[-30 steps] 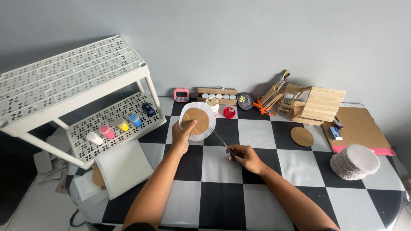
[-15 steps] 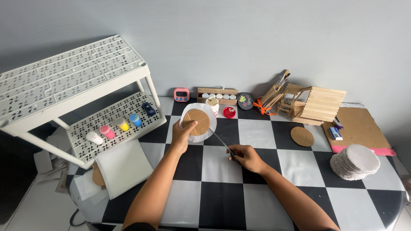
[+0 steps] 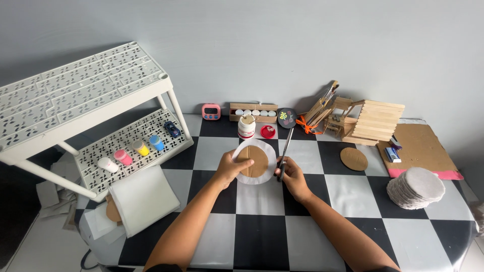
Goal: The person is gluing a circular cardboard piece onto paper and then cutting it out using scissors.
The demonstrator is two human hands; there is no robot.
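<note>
My left hand (image 3: pixel 231 166) grips a white paper disc (image 3: pixel 267 168) with a brown cardboard circle (image 3: pixel 256 160) on top of it, held just above the checkered table (image 3: pixel 262 231). My right hand (image 3: pixel 291 176) is closed around a thin dark paintbrush (image 3: pixel 285 146), whose shaft points up and away past the disc's right edge. An open white glue jar (image 3: pixel 246 127) and its red lid (image 3: pixel 267 132) stand just behind the disc.
A white plastic shelf rack (image 3: pixel 85 95) with small paint bottles (image 3: pixel 132 150) stands at the left. At the right are a stack of white discs (image 3: pixel 416 187), a loose cardboard circle (image 3: pixel 354 158), a cardboard sheet (image 3: pixel 418 146) and a popsicle-stick house (image 3: pixel 373 121). A pink timer (image 3: pixel 210 111) sits by the wall.
Both hands have drawn nearer to me, bringing the disc with the cardboard circle away from the jar. The brush has swung from leaning left to nearly upright beside the disc.
</note>
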